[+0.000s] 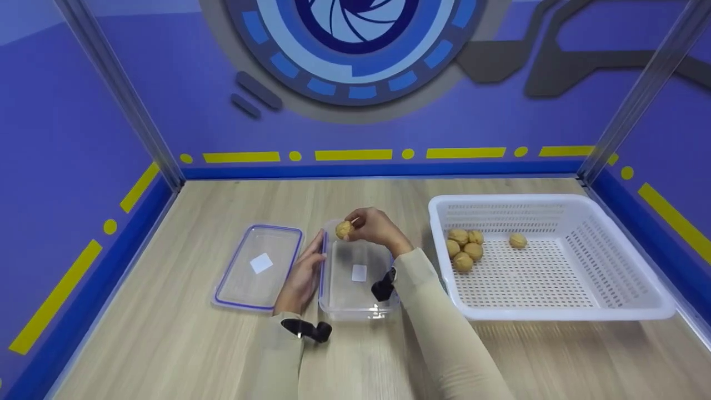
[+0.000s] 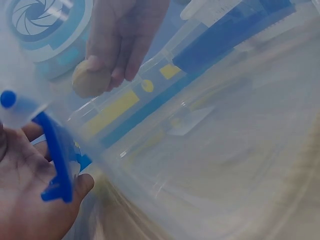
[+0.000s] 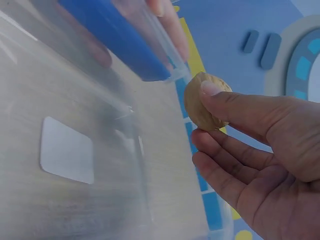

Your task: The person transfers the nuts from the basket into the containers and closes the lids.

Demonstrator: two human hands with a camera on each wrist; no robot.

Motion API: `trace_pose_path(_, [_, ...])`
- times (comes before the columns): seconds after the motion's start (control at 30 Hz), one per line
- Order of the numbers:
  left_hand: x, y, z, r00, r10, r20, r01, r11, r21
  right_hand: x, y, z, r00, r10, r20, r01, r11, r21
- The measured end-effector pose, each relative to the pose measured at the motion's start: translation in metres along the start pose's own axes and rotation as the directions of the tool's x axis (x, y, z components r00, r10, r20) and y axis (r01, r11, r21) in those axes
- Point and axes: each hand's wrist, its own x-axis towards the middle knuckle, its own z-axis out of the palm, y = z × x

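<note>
A walnut [image 1: 344, 229] is pinched between the thumb and fingers of my right hand [image 1: 377, 226], above the far end of a clear plastic container [image 1: 344, 303]. In the right wrist view the walnut [image 3: 207, 101] shows close up, held by its sides over the rim. My left hand [image 1: 300, 280] rests against the container's left side, fingers stretched along the wall and thumb near the rim. A blue latch [image 2: 59, 155] hangs in front of that hand in the left wrist view. Inside the container only a white label [image 1: 359, 273] shows at the bottom.
To the right stands a white perforated basket [image 1: 555, 314]. Several walnuts [image 1: 464, 250] cluster at its left side, with a single walnut [image 1: 517, 240] apart. A clear lid with a blue seal [image 1: 258, 283] lies left of the container. Panels [image 1: 366, 133] wall the table's back and sides.
</note>
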Motion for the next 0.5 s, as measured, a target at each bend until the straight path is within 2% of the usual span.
trace_pose_path(0.27, [0.0, 0.0, 0.001, 1.0, 0.011, 0.003, -0.011, 1.0, 0.02, 0.002, 0.008, 0.009, 0.998, 0.061, 0.015, -0.06, 0.998, -0.012])
trace_pose_path(0.5, [-0.001, 0.001, 0.001, 1.0, 0.01, -0.009, -0.01, 1.0, 0.022, 0.003, 0.015, 0.016, 0.997, 0.064, 0.031, -0.063, 0.998, -0.023])
